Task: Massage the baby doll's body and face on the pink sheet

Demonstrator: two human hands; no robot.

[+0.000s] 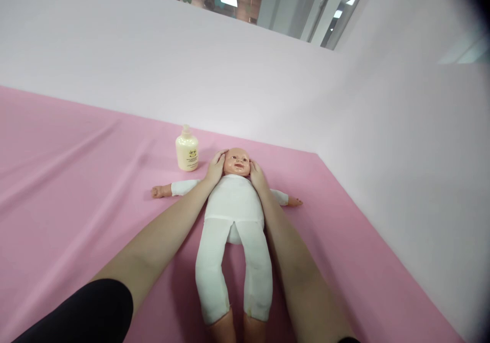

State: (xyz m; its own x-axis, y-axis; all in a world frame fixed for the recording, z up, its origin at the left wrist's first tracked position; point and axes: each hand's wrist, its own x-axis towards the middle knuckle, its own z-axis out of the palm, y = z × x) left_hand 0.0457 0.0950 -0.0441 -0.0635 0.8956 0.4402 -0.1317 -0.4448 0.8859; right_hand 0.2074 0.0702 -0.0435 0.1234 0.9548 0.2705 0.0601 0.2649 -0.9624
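A: Where the pink cloth-covered surface [76, 179] meets the white wall [191, 67], lying face up: a plastic-headed baby doll in a white cloth suit [233, 205], head towards the wall, legs towards the camera, arms spread to either side.

B: And cupping that head?

A: Left hand [215, 167] flat against one side of the head, fingers open and curved round it. Right hand [257, 175] pressed to the other side, likewise open, resting rather than gripping. Forearms running along both flanks of the white torso.

B: Anything beside the doll?

A: A cream-coloured plastic pump bottle [187, 151], upright, just beside the head on the left hand's side, near that hand yet apart from it. Black sleeve [88, 312] at the lower left edge.
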